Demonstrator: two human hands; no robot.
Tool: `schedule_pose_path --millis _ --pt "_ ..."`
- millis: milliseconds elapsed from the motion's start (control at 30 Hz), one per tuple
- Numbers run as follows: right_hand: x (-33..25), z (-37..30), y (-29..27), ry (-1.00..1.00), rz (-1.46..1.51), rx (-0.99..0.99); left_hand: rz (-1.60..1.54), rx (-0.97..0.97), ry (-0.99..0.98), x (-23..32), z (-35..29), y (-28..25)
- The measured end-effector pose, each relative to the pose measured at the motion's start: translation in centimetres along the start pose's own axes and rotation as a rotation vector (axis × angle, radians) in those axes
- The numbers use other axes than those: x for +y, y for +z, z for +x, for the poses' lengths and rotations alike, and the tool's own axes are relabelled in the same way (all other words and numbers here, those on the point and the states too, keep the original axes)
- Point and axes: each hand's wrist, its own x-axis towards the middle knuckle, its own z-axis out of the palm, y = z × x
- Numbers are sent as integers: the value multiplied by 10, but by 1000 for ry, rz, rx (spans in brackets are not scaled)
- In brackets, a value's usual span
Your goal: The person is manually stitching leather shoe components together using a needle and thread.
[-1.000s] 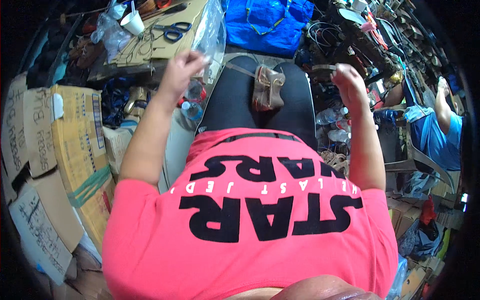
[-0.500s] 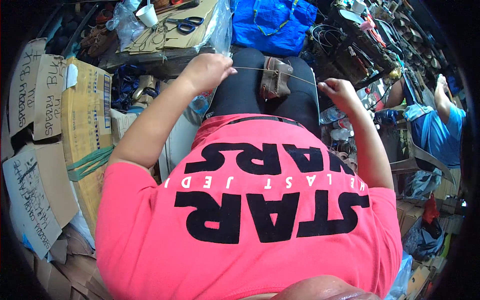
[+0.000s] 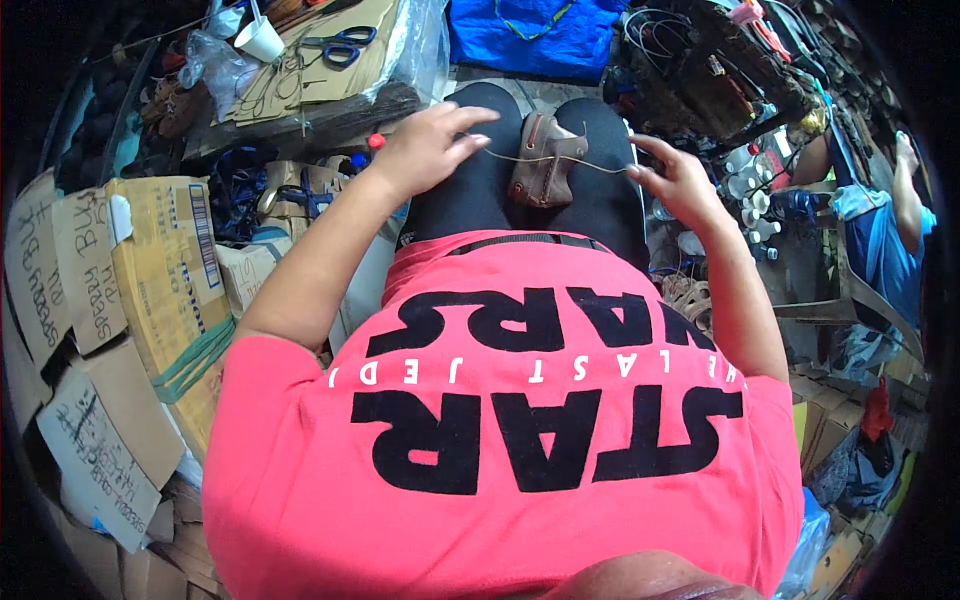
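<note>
Thread (image 3: pixel 540 159) sags, earlier taut; my left grip (image 3: pixel 425 150) wide, can't tell right grip (image 3: pixel 685 187); slack could snag leather piece (image 3: pixel 540 187).

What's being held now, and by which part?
Can't tell: the thread reaches the right hand at the thumb, grip unclear; the left hand looks open.

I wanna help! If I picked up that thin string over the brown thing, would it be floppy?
Probably floppy: the string curves loosely across the brown piece. It's likely light too, being so thin.
</note>
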Motion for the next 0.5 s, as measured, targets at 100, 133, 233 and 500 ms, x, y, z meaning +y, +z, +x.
schedule_pose_path --millis 100,133,233,500 --pt "-21 36 4 -93 -66 -136 -17 -157 127 14 45 13" --pt "-25 47 7 -208 -97 -159 -15 -200 166 16 60 18" --pt "-24 69 19 -328 -215 -138 1 -390 215 12 95 30" --pt "16 80 31 -236 -152 -76 -207 -440 235 -6 147 78"
